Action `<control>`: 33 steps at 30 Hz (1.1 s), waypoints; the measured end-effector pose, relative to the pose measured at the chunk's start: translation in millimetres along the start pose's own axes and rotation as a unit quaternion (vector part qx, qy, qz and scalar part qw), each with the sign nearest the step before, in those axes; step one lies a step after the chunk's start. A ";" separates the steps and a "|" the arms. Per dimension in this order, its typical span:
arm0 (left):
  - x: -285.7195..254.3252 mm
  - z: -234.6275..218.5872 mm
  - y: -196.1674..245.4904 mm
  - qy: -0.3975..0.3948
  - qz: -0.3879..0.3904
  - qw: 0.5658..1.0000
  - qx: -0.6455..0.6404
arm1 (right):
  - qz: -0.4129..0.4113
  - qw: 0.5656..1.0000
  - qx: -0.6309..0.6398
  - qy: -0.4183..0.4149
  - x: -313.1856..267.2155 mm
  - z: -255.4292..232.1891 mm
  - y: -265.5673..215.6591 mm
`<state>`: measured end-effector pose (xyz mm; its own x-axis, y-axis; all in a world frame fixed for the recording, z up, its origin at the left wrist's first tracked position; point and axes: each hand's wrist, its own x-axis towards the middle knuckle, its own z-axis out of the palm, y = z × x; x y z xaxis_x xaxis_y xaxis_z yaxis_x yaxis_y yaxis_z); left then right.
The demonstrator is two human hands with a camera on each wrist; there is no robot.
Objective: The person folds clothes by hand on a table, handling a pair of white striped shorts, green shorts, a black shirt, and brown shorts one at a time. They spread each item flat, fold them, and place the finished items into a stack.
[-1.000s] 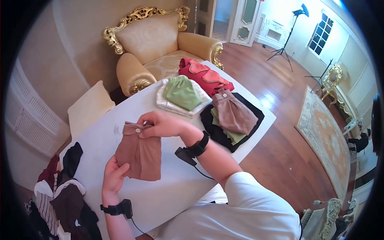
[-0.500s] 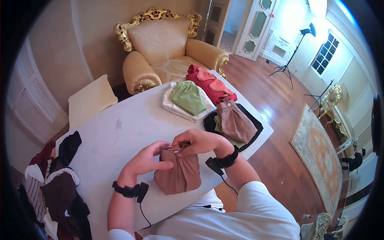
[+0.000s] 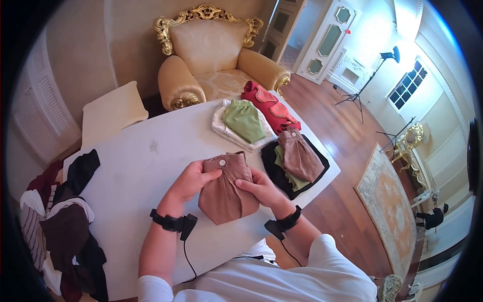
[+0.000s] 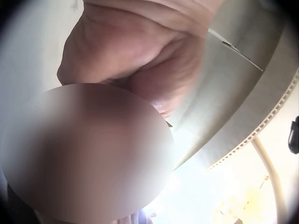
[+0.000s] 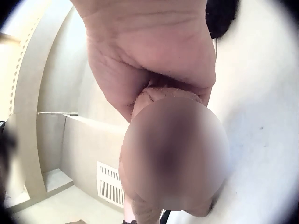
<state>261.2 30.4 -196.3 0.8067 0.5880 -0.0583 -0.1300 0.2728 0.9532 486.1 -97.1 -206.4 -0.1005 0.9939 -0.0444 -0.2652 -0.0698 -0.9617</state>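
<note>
Brown shorts, folded into a compact bundle with a button at the waistband, are held up over the white table. My left hand grips their left side, thumb lying on the front below the button. At the right side my right hand grips them too, its thumb across the front and its other fingers behind the cloth. Both wrist views show a palm, the left hand and the right hand, curled at the cloth, with a blurred patch hiding much of the hold.
On the table's right lie another pair of brown shorts on a black garment, green shorts on white cloth, and a red garment. Dark clothes heap at the left edge. An armchair stands behind.
The shorts have moved right and been folded smaller. My right hand has shifted from the waistband to their right side; my left hand has come up to their left side.
</note>
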 end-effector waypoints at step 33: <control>20.5 -42.1 -43.2 0.097 -0.069 0.992 0.042 | 0.050 0.967 -0.184 0.170 219.1 -186.4 -87.4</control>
<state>259.1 62.8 -251.2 0.6864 0.6871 -0.2381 0.0292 0.3012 0.9531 666.0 142.6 -182.5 0.2289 0.9587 -0.1689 0.0944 -0.1946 -0.9763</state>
